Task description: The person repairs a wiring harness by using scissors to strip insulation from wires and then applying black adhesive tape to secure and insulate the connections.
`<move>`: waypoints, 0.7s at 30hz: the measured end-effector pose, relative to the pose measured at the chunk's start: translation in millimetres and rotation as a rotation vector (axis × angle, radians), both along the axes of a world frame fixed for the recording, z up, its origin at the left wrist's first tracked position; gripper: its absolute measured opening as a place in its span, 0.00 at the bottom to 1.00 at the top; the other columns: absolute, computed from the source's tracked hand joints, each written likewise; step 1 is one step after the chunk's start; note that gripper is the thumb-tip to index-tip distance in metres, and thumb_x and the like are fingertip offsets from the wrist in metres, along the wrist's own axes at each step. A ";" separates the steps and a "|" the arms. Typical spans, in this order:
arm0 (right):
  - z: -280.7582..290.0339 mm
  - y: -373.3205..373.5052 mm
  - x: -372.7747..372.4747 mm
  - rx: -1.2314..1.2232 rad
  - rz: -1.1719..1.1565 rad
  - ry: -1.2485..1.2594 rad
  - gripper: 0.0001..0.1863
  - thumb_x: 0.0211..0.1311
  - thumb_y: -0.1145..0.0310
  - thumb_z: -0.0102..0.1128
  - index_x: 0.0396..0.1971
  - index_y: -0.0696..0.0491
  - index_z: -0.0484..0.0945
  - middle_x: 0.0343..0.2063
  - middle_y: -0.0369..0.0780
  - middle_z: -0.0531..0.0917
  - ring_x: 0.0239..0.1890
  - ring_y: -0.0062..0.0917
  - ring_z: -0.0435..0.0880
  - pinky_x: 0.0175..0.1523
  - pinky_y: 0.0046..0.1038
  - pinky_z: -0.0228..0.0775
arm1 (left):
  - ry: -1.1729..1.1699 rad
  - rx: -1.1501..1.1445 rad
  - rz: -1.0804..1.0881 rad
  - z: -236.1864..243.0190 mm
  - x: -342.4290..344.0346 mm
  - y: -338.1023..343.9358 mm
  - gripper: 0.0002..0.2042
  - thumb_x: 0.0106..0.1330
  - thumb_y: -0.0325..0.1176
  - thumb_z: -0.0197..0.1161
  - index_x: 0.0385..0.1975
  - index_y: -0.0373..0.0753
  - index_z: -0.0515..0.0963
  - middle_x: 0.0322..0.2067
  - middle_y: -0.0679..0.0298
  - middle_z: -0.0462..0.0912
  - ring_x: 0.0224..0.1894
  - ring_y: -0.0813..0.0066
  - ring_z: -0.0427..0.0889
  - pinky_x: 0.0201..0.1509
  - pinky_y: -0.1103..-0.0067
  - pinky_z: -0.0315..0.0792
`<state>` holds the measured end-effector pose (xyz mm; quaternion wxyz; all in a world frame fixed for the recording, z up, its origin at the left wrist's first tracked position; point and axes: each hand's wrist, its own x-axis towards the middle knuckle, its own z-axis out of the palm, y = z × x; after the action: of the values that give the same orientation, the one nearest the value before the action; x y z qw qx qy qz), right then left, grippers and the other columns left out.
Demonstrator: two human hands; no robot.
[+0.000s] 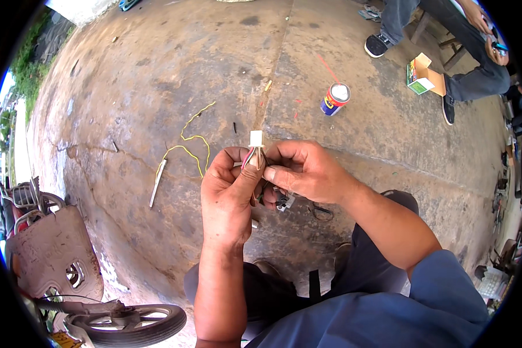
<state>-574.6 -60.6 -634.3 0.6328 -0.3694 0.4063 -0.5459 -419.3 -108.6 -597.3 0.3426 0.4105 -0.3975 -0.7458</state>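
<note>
Between my two hands a white plastic wire connector points away from me, with several thin coloured wires running back from it. My left hand is closed on these wires, its thumb pressed over them just behind the connector. From the other side my right hand pinches at the wires with thumb and forefinger. Below my fingers hangs a dark part with a pale metal piece, partly hidden by the hands. A loop of dark wire shows just right of it.
A yellow wire and a silvery, slim tool lie on the concrete floor to the left. Ahead right stand a spray can and an opened carton, near a seated person's legs. A motorbike wheel is at lower left.
</note>
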 end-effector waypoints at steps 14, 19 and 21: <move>-4.3 -0.1 12.0 0.004 -0.157 0.181 0.07 0.72 0.75 0.59 0.40 0.63 0.83 0.28 0.38 0.86 0.32 0.18 0.84 0.41 0.24 0.77 | -0.096 -0.161 0.035 -11.1 7.0 -8.9 0.05 0.73 0.28 0.64 0.38 0.35 0.75 0.25 0.64 0.84 0.24 0.82 0.80 0.26 0.86 0.68; -5.8 -1.0 5.0 -0.150 -0.030 -0.059 0.05 0.72 0.77 0.61 0.43 0.62 0.80 0.33 0.36 0.83 0.38 0.20 0.83 0.45 0.24 0.77 | -0.003 -0.076 0.063 -8.2 12.5 -12.9 0.05 0.74 0.27 0.63 0.41 0.33 0.75 0.25 0.62 0.83 0.22 0.79 0.80 0.27 0.85 0.72; -10.5 -0.9 2.6 -0.199 0.026 -0.124 0.06 0.72 0.75 0.63 0.41 0.63 0.79 0.33 0.37 0.82 0.37 0.18 0.82 0.43 0.23 0.76 | 0.029 -0.048 0.034 -7.4 11.6 -12.2 0.05 0.73 0.26 0.62 0.42 0.33 0.75 0.28 0.62 0.84 0.25 0.78 0.81 0.29 0.83 0.75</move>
<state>-572.0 -61.5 -644.8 0.6239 -0.4010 0.3057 -0.5971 -407.7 -120.8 -604.7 0.3709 0.3980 -0.4030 -0.7360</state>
